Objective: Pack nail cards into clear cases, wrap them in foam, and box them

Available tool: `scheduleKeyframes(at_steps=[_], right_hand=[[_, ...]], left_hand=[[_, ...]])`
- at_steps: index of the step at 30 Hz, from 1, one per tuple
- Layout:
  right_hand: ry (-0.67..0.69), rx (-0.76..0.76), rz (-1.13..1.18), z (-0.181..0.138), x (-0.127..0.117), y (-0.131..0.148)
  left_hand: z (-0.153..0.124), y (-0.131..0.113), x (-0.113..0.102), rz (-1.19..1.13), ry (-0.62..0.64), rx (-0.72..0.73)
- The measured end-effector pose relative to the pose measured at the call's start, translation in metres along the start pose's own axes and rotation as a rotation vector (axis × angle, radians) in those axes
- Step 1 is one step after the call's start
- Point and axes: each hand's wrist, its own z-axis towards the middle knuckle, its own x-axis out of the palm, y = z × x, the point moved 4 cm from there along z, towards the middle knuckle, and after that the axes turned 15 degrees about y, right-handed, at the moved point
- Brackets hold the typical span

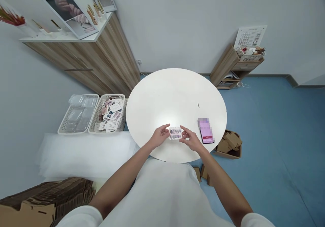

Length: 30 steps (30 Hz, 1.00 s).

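A small white card of press-on nails (175, 133), patterned in grey and pink and set in two rows, is held level over the near part of the round white table (175, 91). My left hand (160, 135) pinches its left edge, with the index finger stretched past the corner. On the opposite edge, my right hand (190, 138) grips it between thumb and fingers. To the right of that hand lies a phone (206, 132) with a pink, partly blurred screen.
Left of the table stand a white basket of nail cards (110, 113) and a basket of clear plastic boxes (78, 115). A box of cardboard pieces (230, 144) sits on the floor at right. Wooden cabinets (111, 47) line the wall.
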Motion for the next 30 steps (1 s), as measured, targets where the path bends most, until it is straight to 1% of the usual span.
scheduleKeyframes(at_steps=[4,6,8,12,18,30], right_hand=[[-0.009,-0.007,0.055,0.0,-0.003,-0.002],[-0.005,-0.007,0.05,-0.001,-0.003,-0.002],[-0.008,-0.004,0.023,-0.003,-0.004,-0.003],[-0.015,-0.008,-0.04,-0.009,-0.005,-0.006],[-0.016,0.003,-0.127,-0.015,-0.01,-0.013],[0.053,0.011,-0.156,-0.006,-0.019,-0.024]], left_hand=[[-0.009,-0.008,0.002,0.269,0.098,0.052],[-0.01,-0.01,0.004,0.357,0.108,0.07],[-0.009,-0.01,0.006,0.399,0.106,0.085],[-0.003,-0.008,0.012,0.443,0.098,0.097],[0.001,-0.007,0.021,0.45,0.083,0.098],[0.005,0.005,0.027,0.428,0.023,0.054]])
